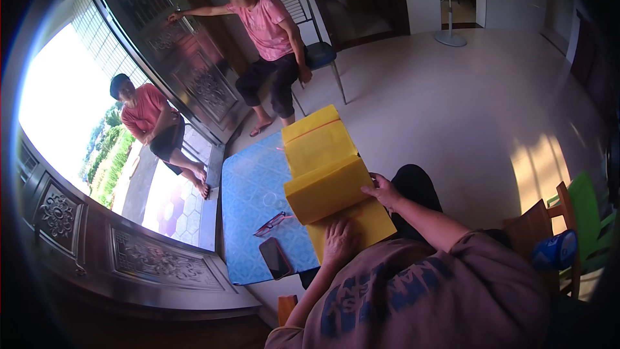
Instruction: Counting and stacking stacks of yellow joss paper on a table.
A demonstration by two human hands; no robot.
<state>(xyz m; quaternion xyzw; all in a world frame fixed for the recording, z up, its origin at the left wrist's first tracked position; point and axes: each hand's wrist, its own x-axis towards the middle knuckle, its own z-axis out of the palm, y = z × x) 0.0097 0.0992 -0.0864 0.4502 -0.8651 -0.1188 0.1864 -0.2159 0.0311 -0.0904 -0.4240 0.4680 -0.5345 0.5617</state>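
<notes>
A stack of yellow paper sheets (310, 138) lies on a small table with a blue patterned cover (252, 174). A thin red line or string crosses its far end; I cannot tell which. The middle part of the paper is bent up into a raised fold. My right hand (385, 193) grips the right edge of that fold between thumb and fingers. Flat on the near part of the paper rests my left hand (340, 242), holding nothing. Left of the paper lie red-framed eyeglasses (270, 223) and a smartphone (275, 258) with a dark screen.
One person (271, 29) sits on a metal-framed chair (320, 53) beyond the table, an arm stretched to the door (193, 58). Another person (147, 116) sits in the open doorway. A standing fan (450, 36) is at the back. Wooden and green chairs (581, 218) stand at right.
</notes>
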